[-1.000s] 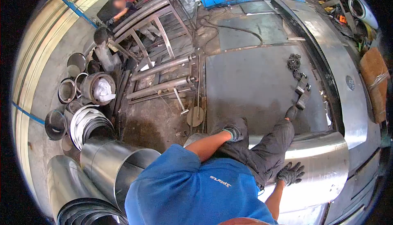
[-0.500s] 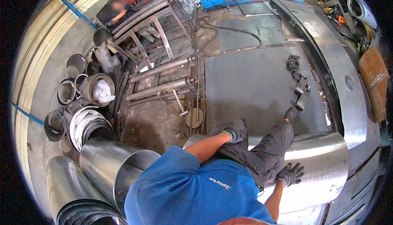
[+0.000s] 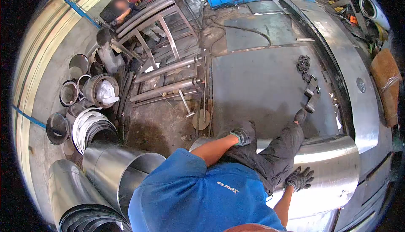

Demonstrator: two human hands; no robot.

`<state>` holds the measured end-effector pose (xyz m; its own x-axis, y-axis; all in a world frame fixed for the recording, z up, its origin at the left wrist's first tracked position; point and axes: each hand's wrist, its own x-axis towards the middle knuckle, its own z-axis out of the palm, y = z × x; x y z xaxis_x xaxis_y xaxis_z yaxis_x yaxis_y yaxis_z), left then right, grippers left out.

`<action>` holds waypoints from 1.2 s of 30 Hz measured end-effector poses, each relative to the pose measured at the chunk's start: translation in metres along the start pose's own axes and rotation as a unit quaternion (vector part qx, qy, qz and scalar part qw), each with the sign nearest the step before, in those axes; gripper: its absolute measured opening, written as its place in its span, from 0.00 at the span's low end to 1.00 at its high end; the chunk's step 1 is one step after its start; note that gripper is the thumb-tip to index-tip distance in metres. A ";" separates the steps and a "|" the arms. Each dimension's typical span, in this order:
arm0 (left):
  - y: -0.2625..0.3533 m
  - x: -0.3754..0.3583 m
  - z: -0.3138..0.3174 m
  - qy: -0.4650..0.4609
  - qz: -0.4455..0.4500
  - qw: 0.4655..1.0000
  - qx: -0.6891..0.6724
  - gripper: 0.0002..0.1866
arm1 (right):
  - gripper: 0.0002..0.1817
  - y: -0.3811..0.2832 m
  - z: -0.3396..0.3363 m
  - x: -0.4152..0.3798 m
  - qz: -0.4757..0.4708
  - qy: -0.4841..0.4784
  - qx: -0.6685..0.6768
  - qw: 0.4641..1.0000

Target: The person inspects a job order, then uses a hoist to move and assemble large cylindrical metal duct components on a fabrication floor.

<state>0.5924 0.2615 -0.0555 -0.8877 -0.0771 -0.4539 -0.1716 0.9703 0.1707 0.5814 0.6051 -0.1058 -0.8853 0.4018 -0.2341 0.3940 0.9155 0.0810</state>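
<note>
My right hand (image 3: 300,179), in a dark glove, lies with fingers spread on the curved top of a large shiny metal cylinder (image 3: 327,164). On my left knee rests my left hand (image 3: 243,136), also gloved, with a greenish cuff at the wrist. Its fingers blend into the dark trousers, so I cannot tell how they are bent. I sit on the cylinder, one shoe (image 3: 300,116) out in front on a flat metal sheet (image 3: 257,80). Close to that shoe lie metal clamps (image 3: 312,98) attached to a chain (image 3: 303,64).
Rolled metal sheets (image 3: 105,164) lie at my left, below several cut pipe sections (image 3: 69,93). A hammer (image 3: 185,103) leans by a roller frame (image 3: 164,90). Another person (image 3: 120,12) is behind a metal rack (image 3: 168,38). A long dark rail (image 3: 320,42) runs along the right.
</note>
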 end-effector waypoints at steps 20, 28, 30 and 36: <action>-0.050 0.074 0.117 0.088 0.108 0.983 0.120 0.17 | 0.32 0.002 0.006 0.002 -0.009 0.010 0.012 1.000; -0.024 0.019 0.053 0.071 0.086 0.993 0.028 0.17 | 0.32 0.000 -0.001 0.000 -0.008 -0.001 0.018 1.000; -0.027 0.023 0.062 0.075 0.062 0.995 0.006 0.18 | 0.32 0.000 -0.002 0.001 -0.001 -0.015 0.011 1.000; -0.016 0.013 0.025 -0.121 0.032 0.991 0.049 0.27 | 0.32 0.002 0.002 0.002 -0.001 -0.013 0.018 1.000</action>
<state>0.5943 0.2512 -0.0861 -0.7649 0.0301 -0.6434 -0.0658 0.9900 0.1245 0.5808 0.6078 -0.1084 -0.8799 0.3984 -0.2588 0.4011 0.9149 0.0448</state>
